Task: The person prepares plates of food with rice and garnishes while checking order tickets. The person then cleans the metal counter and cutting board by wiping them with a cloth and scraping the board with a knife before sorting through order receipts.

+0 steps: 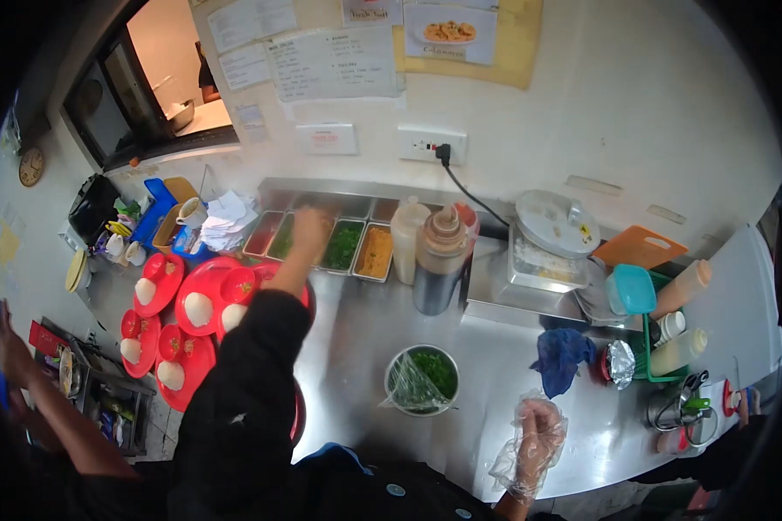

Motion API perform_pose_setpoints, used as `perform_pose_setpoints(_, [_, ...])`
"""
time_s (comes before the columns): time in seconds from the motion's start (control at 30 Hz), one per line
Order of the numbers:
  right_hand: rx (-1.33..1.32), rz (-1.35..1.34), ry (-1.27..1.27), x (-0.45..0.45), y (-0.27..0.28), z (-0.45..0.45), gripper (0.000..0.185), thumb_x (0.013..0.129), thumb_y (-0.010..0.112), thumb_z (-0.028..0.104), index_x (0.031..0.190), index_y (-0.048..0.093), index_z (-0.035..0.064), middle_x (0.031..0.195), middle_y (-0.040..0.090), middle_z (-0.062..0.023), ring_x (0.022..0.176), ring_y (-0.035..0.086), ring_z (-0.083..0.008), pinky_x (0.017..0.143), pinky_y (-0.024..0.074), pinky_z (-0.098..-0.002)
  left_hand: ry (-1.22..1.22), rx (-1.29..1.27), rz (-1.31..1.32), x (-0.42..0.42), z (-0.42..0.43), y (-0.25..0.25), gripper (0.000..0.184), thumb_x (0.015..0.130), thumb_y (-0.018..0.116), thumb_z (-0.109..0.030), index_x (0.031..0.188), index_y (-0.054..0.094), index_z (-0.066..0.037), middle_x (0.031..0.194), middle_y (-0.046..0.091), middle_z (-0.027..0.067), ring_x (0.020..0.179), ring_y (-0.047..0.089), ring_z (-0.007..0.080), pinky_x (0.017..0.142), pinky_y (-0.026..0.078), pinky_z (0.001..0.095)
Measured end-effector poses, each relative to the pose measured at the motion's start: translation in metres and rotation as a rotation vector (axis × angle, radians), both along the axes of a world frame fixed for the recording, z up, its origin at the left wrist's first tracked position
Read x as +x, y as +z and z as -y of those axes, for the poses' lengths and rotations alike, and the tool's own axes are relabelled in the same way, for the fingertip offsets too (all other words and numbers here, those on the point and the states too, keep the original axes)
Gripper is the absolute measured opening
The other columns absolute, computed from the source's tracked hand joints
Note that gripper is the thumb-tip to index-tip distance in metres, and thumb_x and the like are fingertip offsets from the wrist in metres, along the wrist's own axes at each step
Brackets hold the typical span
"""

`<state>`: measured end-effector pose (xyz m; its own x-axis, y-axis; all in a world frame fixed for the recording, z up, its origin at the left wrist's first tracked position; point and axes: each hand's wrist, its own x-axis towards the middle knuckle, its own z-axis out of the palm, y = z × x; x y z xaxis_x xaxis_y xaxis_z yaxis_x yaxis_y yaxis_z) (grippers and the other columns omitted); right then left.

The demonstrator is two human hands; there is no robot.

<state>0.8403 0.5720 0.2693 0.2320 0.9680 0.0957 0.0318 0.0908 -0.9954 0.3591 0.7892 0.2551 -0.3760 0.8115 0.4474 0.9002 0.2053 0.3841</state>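
Note:
My left hand (311, 227), bare below a black sleeve, reaches over the row of steel pans at the back of the counter. Its fingers are blurred and partly hidden. Beside it are a pan of chopped greens (343, 246) and a pan of orange-yellow food (375, 252). My right hand (539, 431) wears a clear plastic glove and is held above the front of the counter. Its fingers are curled in; whether anything is inside them is hidden. Left of it stands a steel bowl (391, 398) of chopped greens, partly covered by plastic film.
Red plates (202, 369) with white rice mounds fill the left. Squeeze bottles (436, 278) stand behind the bowl. A kitchen scale (547, 260), a blue cloth (563, 358) and a green basket (660, 369) are at right. Another person's hand (10, 347) shows far left.

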Motion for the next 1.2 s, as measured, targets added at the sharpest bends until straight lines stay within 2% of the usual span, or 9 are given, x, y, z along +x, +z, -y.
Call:
perform_pose_setpoints(0.07, [-0.026,0.011,0.010,0.000,0.001,-0.005,0.012,0.077,0.054,-0.006,0.087,0.059,-0.0001,0.091,0.055,-0.0079,0.080,0.053,-0.0142,0.070,0.0430,-0.0235,-0.059,-0.214,-0.389,-0.002,-0.004,0.014,0.016,0.073,0.055,-0.017,0.077,0.067,-0.006,0.075,0.062,0.0120,0.084,0.055,0.0301,0.078,0.043,0.0377])
perform_pose_setpoints(0.3, [-0.030,0.077,0.010,-0.004,-0.004,-0.013,0.012,0.080,0.051,-0.005,0.088,0.058,0.0001,0.091,0.054,-0.0080,0.080,0.053,-0.0141,0.072,0.0426,-0.0242,-0.097,-0.211,-0.383,-0.024,-0.022,-0.004,0.017,0.072,0.058,-0.020,0.072,0.066,-0.005,0.078,0.060,0.0133,0.086,0.050,0.0284,0.076,0.040,0.0382])
perform_pose_setpoints(0.57, [-0.037,0.108,0.024,-0.001,-0.010,-0.011,0.011,0.081,0.051,-0.003,0.089,0.057,0.0006,0.092,0.054,-0.0084,0.083,0.053,-0.0152,0.074,0.0420,-0.0246,-0.113,-0.382,-0.352,-0.012,-0.015,0.012,0.028,0.072,0.059,-0.017,0.096,0.061,-0.005,0.101,0.054,0.0158,0.094,0.049,0.0314,0.083,0.043,0.0398])
perform_pose_setpoints(0.63, [0.010,0.068,-0.022,-0.003,-0.012,-0.011,0.009,0.080,0.053,-0.004,0.086,0.058,0.0012,0.083,0.058,-0.0039,0.075,0.053,-0.0105,0.068,0.0418,-0.0214,-0.104,-0.367,-0.356,-0.010,-0.016,0.009,0.028,0.072,0.059,-0.017,0.098,0.061,-0.005,0.101,0.054,0.0158,0.094,0.049,0.0314,0.082,0.043,0.0397])
perform_pose_setpoints(0.73, [-0.024,0.105,0.013,0.003,-0.014,-0.008,0.010,0.081,0.052,-0.003,0.090,0.056,0.0010,0.092,0.054,-0.0085,0.085,0.053,-0.0158,0.075,0.0420,-0.0253,-0.130,-0.383,-0.363,-0.012,-0.016,0.012,0.030,0.073,0.058,-0.018,0.101,0.059,-0.007,0.100,0.054,0.0157,0.094,0.049,0.0315,0.082,0.043,0.0397])
perform_pose_setpoints(1.0, [-0.023,0.145,-0.017,0.008,-0.016,-0.005,0.012,0.080,0.052,-0.003,0.091,0.056,0.0012,0.092,0.054,-0.0089,0.083,0.052,-0.0159,0.073,0.0431,-0.0260,-0.126,-0.412,-0.438,-0.009,-0.016,0.017,0.031,0.074,0.057,-0.019,0.104,0.058,-0.014,0.097,0.057,0.0129,0.092,0.050,0.0307,0.083,0.041,0.0399])
perform_pose_setpoints(1.1, [-0.016,0.137,-0.026,0.009,-0.016,-0.005,0.012,0.080,0.052,-0.003,0.091,0.056,0.0013,0.092,0.054,-0.0087,0.082,0.052,-0.0153,0.072,0.0432,-0.0258,-0.183,-0.364,-0.437,0.000,-0.014,0.035,0.024,0.072,0.058,-0.018,0.096,0.062,-0.013,0.089,0.061,0.0133,0.087,0.055,0.0311,0.078,0.045,0.0402])
perform_pose_setpoints(1.17, [-0.008,0.142,-0.026,0.010,-0.021,-0.006,0.013,0.080,0.051,-0.003,0.091,0.056,0.0014,0.092,0.054,-0.0086,0.082,0.052,-0.0150,0.072,0.0430,-0.0257,-0.231,-0.418,0.002,-0.004,-0.021,0.026,0.016,0.070,0.059,-0.013,0.084,0.065,-0.010,0.084,0.063,0.0149,0.082,0.059,0.0323,0.073,0.047,0.0409])
perform_pose_setpoints(1.2, [-0.014,0.152,-0.018,0.010,-0.024,-0.006,0.013,0.080,0.051,-0.004,0.091,0.056,0.0016,0.092,0.054,-0.0085,0.081,0.052,-0.0149,0.072,0.0429,-0.0257,-0.231,-0.420,0.002,-0.005,-0.022,0.020,0.016,0.070,0.059,-0.013,0.084,0.065,-0.010,0.084,0.063,0.0149,0.082,0.059,0.0323,0.073,0.047,0.0409])
